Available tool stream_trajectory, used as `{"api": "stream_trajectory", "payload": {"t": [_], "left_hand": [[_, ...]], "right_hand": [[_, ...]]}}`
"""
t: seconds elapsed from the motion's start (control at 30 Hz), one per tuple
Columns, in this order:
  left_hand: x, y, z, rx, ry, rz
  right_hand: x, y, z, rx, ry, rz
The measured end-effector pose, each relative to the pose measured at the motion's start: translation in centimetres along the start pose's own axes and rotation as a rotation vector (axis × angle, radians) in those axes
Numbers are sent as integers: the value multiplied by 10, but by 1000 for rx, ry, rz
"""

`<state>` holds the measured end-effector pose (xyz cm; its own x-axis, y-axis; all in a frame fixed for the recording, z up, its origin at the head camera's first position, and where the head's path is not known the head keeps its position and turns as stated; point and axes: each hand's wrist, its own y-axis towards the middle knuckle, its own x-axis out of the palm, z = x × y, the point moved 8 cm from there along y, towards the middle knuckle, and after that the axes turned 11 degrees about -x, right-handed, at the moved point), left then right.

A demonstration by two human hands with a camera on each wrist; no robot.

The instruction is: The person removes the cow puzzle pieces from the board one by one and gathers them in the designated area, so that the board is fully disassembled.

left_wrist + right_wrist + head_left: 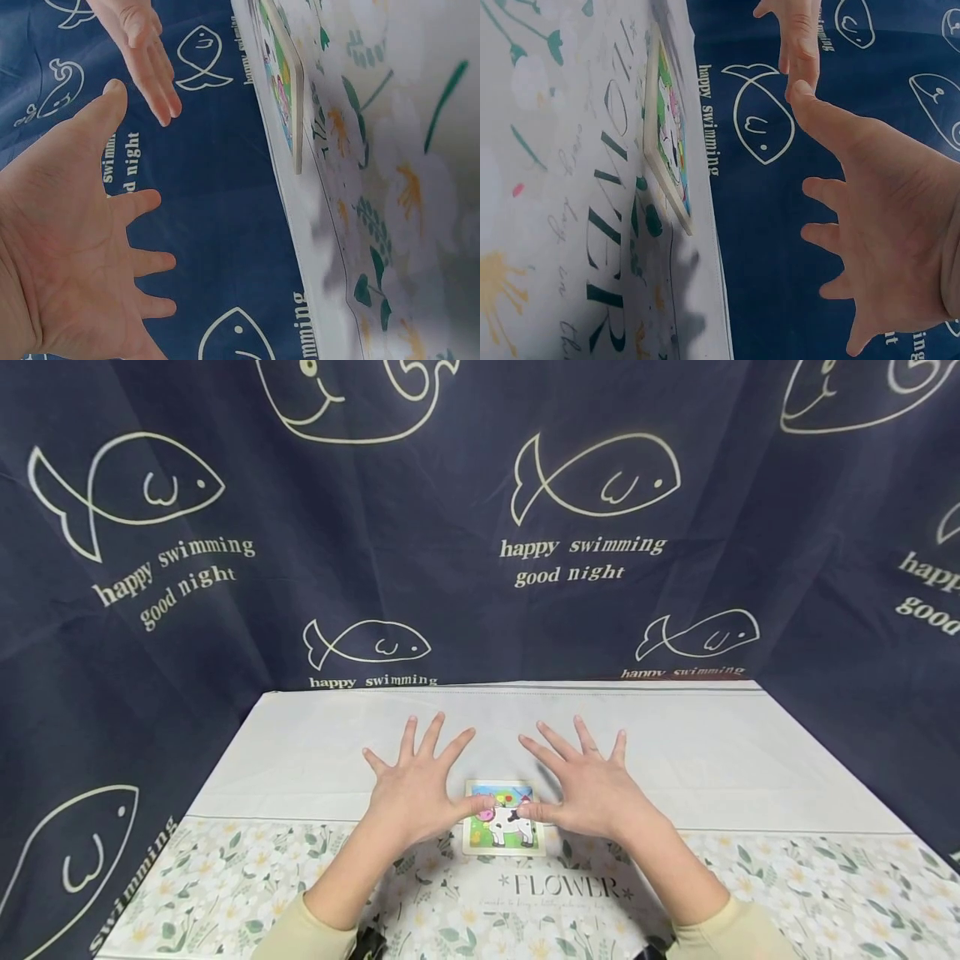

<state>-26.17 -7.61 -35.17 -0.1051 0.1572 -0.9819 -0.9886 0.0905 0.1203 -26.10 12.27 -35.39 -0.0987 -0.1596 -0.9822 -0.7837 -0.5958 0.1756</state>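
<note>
A square wooden picture puzzle (504, 839) with a cow on it lies flat on the table between and below the two hands. My left hand (412, 797) is spread wide, palm down, its thumb overlapping the puzzle's left side in the head view. Mirroring it, my right hand (596, 789) has straight, splayed fingers and a thumb over the puzzle's right part. Both wrist views show the palms raised above the table, with a gap between hand and puzzle (298, 112). Neither hand holds anything. In the right wrist view the puzzle's pale edge (654, 142) shows.
The table wears a cloth (247, 893) with white flowers, green leaves and the word FLOWER near the front, and a plain pale band (315, 735) at the back. Dark blue curtains (465, 527) with fish drawings hang behind and at both sides.
</note>
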Motion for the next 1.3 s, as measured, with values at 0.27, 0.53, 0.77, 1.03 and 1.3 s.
{"api": "stream_trajectory", "payload": {"t": [0.27, 0.53, 0.77, 1.03, 1.3], "left_hand": [[3, -1, 0, 0, -12, 3], [7, -1, 0, 0, -20, -8], [9, 0, -2, -12, -31, -7], [14, 1, 0, 2, -32, -14], [19, 4, 0, 20, -57, -50]], "right_hand": [[19, -1, 1, -3, 71, -96], [40, 0, 6, 38, 161, -183], [53, 0, 8, 68, 223, -238], [60, -6, 9, 99, 244, -275], [63, -4, 7, 133, 291, -313]]}}
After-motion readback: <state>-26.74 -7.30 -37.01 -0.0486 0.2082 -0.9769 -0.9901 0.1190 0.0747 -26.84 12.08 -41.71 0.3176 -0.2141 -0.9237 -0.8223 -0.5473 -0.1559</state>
